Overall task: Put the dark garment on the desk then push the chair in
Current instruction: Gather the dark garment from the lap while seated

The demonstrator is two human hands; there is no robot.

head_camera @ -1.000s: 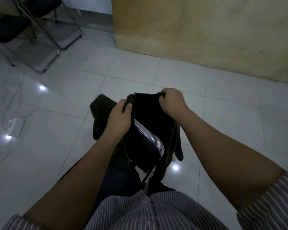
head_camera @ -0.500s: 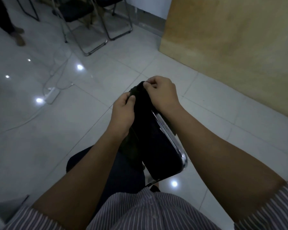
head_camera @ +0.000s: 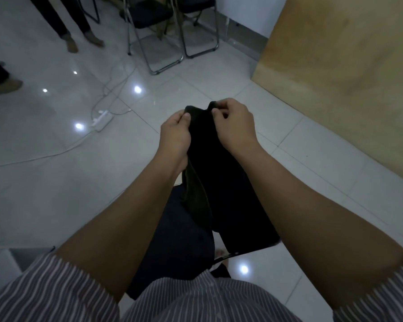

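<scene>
At far left, the legs and shoes of bystanders [head_camera: 68,40] stand on a pale tiled floor [head_camera: 56,182] dotted with reflections of ceiling lights. A white power strip [head_camera: 102,120] lies on the tiles beside them, its cords trailing away across the floor. Behind it, two folding chairs [head_camera: 154,31] with metal frames sit against the far wall.

At centre, a person in a striped shirt [head_camera: 79,291] looks down at both bare hands. The left hand [head_camera: 175,133] is closed around the left edge of a dark garment [head_camera: 209,163], thumb on top of the cloth. The right hand [head_camera: 234,124] pinches the garment's upper edge between curled fingertips, just beside the left. The garment hangs down between the two forearms, held above the floor, its lower part merging with the dark seat of a chair [head_camera: 247,233] directly below; where cloth ends and chair begins cannot be told.

At right, a large light wooden panel [head_camera: 347,77] rises from the tiles.
</scene>
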